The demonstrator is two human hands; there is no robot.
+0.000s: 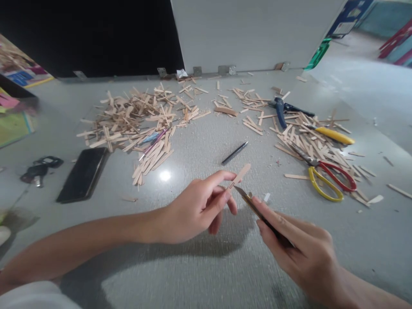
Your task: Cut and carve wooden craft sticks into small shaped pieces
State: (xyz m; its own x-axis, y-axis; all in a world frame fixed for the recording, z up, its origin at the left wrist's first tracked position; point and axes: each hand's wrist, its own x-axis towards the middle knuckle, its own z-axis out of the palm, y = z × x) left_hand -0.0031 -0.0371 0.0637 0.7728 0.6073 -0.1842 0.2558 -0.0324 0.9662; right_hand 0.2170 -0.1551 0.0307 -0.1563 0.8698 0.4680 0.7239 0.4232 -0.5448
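Between the thumb and fingers of my left hand is a wooden craft stick, tilted up to the right. A small dark rectangular outline or slot shows near its lower end. My right hand is closed around a craft knife, whose blade tip lies at the stick beside that mark. Whether the tip touches the wood I cannot tell. Just beyond the hands a dark pen lies on the grey table.
Heaped craft sticks lie at back left, with a phone and keys nearer. Scattered pieces at right surround red-and-yellow-handled scissors, a yellow-handled tool and a blue-handled tool. A black and white panel stands behind.
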